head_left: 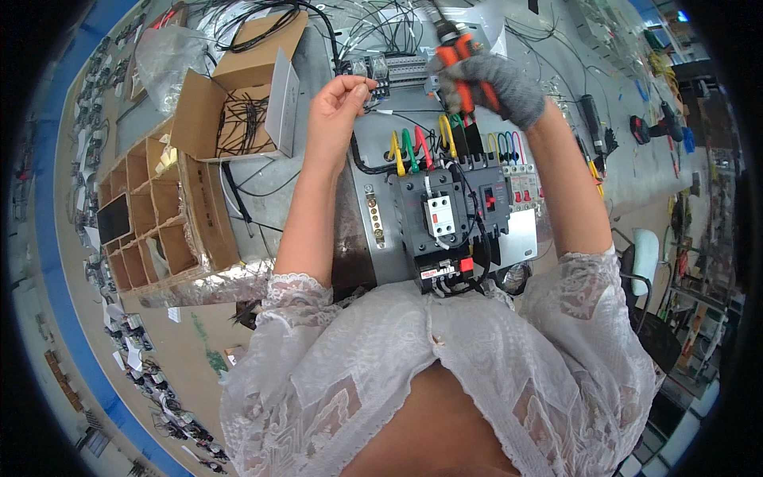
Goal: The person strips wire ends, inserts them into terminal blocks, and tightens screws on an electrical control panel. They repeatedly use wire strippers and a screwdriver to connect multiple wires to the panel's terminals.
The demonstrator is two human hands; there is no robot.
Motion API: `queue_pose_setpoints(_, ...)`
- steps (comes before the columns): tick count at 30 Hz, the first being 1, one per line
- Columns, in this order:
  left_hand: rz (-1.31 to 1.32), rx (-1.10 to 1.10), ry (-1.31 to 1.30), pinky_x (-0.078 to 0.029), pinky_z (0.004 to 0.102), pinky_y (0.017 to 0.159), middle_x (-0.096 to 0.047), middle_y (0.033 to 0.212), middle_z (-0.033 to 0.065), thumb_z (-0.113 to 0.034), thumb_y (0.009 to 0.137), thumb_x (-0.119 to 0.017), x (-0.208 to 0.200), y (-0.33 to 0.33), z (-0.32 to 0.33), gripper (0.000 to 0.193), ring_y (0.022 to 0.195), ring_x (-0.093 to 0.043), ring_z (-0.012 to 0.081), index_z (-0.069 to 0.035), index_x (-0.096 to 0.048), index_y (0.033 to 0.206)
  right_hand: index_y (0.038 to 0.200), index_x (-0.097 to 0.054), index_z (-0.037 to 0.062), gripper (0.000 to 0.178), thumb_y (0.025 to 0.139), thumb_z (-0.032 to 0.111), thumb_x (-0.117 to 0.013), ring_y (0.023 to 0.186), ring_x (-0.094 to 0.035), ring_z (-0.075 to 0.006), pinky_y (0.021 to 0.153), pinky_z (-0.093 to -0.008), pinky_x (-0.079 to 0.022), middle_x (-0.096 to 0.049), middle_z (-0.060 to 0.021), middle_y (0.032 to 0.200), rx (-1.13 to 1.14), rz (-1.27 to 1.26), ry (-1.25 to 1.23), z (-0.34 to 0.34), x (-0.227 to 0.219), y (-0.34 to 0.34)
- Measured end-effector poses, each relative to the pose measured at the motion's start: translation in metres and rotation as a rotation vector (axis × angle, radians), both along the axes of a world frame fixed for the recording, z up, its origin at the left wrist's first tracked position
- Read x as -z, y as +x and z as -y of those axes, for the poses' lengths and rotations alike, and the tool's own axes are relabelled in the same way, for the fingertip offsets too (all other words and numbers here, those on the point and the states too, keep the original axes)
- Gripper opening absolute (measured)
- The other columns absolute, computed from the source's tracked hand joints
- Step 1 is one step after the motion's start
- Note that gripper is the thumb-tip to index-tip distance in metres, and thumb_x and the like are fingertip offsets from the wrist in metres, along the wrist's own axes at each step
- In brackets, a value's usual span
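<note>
My bare left hand (336, 110) is closed in a pinch, thumb against forefinger, beside the clear-cased relays (380, 70). Whatever sits between the fingertips is too small to name. A grey work glove covers my right hand (502, 89), which is wrapped round an orange and black power screwdriver (453, 54). The tool's black front end points away from me, and motion blurs it a little. Between the hands runs a grey terminal strip (408, 70). Nearer me on the metal plate are a black contactor (415, 208) and a circuit breaker (490, 196), with yellow, green and red wires above them.
An open cardboard box (280, 107) of short black ties or wires stands left, beside a divided cardboard tray (171, 253). Loose black cables (262, 28) lie at the back. Right are a cordless drill (664, 127) and a small copper-coloured terminal bar (373, 216) lies left of the contactor.
</note>
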State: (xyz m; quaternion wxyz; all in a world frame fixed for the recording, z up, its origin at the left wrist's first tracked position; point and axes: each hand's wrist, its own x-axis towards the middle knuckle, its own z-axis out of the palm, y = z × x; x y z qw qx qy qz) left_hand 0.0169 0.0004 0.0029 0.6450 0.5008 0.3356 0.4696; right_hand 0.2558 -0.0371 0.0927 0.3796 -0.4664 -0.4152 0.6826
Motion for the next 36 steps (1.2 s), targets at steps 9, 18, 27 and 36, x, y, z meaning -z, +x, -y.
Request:
queue_pose_setpoints(9,-0.545,-0.095,0.469,-0.045,0.0251,0.075,-0.059,0.109,0.0041,-0.001,0.079,-0.06,-0.001,-0.03,0.019,0.037,0.086,-0.054,0.0125,-0.008,-0.061,0.115,0.122,-0.052,0.004,0.059,0.078,0.039,-0.068,0.101,-0.061,-0.033,0.088,-0.038,-0.047,-0.059,-0.0222,0.113,0.123,1.61,-0.046,0.141,0.014,0.075)
queue_pose_setpoints(18,-0.817,-0.139,0.751,-0.045,0.0332,0.07,-0.058,0.084,0.0077,-0.011,0.076,-0.069,0.027,-0.006,0.001,0.019,0.079,-0.055,0.0241,-0.005,-0.063,0.093,0.121,-0.052,-0.0048,0.067,0.079,0.044,-0.07,0.101,-0.06,-0.0321,0.092,-0.0371,-0.045,-0.06,-0.0216,0.11,0.324,1.37,-0.017,0.159,0.07,0.112)
queue_pose_setpoints(27,-0.69,-0.187,0.562,-0.044,0.0332,0.068,-0.059,0.081,0.0092,-0.014,0.083,-0.064,0.036,-0.002,-0.001,0.012,0.074,-0.055,0.0228,-0.003,-0.062,0.087,0.113,-0.06,0.0012,0.036,0.087,0.026,-0.064,0.096,-0.064,-0.0237,0.084,-0.0334,-0.05,-0.066,-0.0174,0.102,0.388,1.125,0.384,0.1,0.029,0.067)
queue_pose_setpoints(36,-0.55,-0.16,0.553,-0.042,0.0265,0.065,-0.054,0.079,0.0045,-0.013,0.087,-0.06,0.046,-0.002,-0.006,0.011,0.069,-0.05,0.0115,-0.003,-0.06,0.091,0.101,-0.065,-0.0001,0.03,0.086,0.026,-0.066,0.061,-0.062,-0.0118,0.059,-0.0264,-0.051,-0.068,-0.0066,0.079,0.048,0.681,0.073,-0.02,0.044,-0.051)
